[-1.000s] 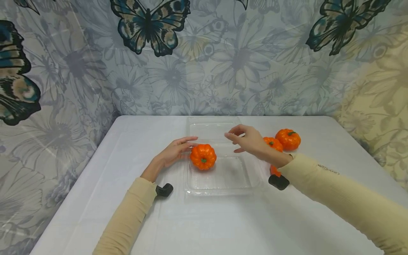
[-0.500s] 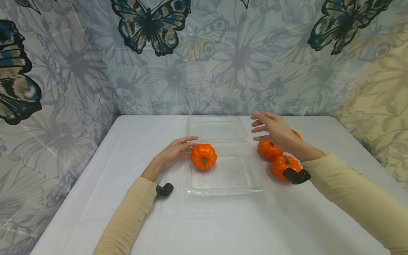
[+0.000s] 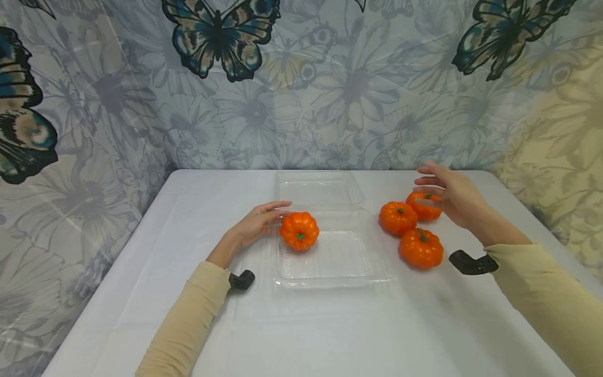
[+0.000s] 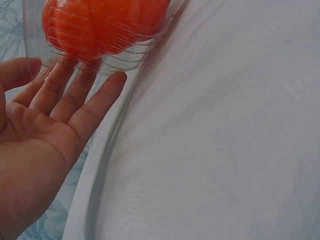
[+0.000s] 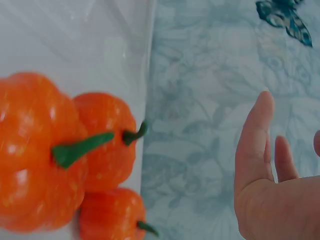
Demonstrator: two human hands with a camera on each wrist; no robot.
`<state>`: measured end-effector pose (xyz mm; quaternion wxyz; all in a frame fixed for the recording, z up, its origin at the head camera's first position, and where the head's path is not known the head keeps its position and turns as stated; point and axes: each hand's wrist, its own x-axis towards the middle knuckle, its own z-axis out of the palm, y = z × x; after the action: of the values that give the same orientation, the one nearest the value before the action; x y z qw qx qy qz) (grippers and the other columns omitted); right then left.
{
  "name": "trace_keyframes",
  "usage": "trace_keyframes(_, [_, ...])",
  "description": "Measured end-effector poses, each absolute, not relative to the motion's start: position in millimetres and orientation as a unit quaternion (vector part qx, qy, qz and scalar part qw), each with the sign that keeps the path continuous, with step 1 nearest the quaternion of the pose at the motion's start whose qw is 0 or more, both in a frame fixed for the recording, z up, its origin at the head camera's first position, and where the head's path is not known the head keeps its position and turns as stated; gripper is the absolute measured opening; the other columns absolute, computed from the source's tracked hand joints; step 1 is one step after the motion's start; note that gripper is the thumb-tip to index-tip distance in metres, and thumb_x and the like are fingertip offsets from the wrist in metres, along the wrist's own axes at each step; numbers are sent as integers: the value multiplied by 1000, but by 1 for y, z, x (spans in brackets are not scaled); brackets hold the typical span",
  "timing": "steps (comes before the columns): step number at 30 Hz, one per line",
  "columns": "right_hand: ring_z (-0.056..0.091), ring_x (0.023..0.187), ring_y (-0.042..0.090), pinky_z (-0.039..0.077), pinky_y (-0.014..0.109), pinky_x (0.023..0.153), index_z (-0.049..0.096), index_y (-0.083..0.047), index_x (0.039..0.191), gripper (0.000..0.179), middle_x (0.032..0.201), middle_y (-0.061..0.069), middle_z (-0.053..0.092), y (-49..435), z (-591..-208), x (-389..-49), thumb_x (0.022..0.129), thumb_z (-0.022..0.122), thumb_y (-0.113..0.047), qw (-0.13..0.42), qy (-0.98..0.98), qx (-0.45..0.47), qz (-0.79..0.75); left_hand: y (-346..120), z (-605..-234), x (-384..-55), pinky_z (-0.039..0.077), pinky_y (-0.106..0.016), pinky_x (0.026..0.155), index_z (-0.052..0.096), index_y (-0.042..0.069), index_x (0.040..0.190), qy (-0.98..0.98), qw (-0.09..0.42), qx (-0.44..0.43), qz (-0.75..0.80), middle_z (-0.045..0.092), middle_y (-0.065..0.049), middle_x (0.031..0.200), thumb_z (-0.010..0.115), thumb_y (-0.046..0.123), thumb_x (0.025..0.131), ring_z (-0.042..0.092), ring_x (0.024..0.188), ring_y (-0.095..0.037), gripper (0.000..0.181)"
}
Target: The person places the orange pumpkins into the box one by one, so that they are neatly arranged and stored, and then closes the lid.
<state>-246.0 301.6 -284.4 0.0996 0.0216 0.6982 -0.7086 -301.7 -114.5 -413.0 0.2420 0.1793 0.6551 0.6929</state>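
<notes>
A clear plastic clamshell container point(image 3: 330, 262) lies open, its lid point(image 3: 320, 191) folded back behind the base. One orange toy pumpkin point(image 3: 299, 231) sits at the left side of the base. My left hand point(image 3: 254, 228) rests at the container's left wall; in the left wrist view its extended fingers point(image 4: 95, 107) touch the clear ribbed side, outside the pumpkin. To the right of the container stand three more orange pumpkins with green stems: a left one point(image 3: 398, 218), a front one point(image 3: 421, 248) and a back one point(image 3: 421, 201). My right hand point(image 3: 454, 196) hovers at the back pumpkin, fingers extended, holding nothing.
A white cloth point(image 3: 301, 335) covers the table. Behind it hangs a flowered fabric backdrop point(image 3: 256, 125) with butterflies. Black wrist mounts show below the left wrist point(image 3: 242, 280) and the right wrist point(image 3: 473, 263).
My right hand has moved right from above the container to the back pumpkin, uncovering the left and front pumpkins. My left hand, the container and the pumpkin inside have stayed in place.
</notes>
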Motion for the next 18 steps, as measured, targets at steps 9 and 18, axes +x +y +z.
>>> trace_keyframes(9, [49,106,11,48,22,81,41,-15,127,38,111,-8,54,348,-311,-246,100,43,-41,145,747,22,-649,-116,-412,-304,46,-40,91,35,0,145,655,241,174,694,42,-19,143,39,12,103,50,117,-27,44])
trace_keyframes(18, [51,110,14,48,30,89,15,7,146,61,136,15,38,376,-340,-244,104,37,-32,240,813,-25,-530,-116,-413,-302,47,-40,90,35,0,145,653,245,177,694,41,-21,143,40,12,103,51,115,-26,45])
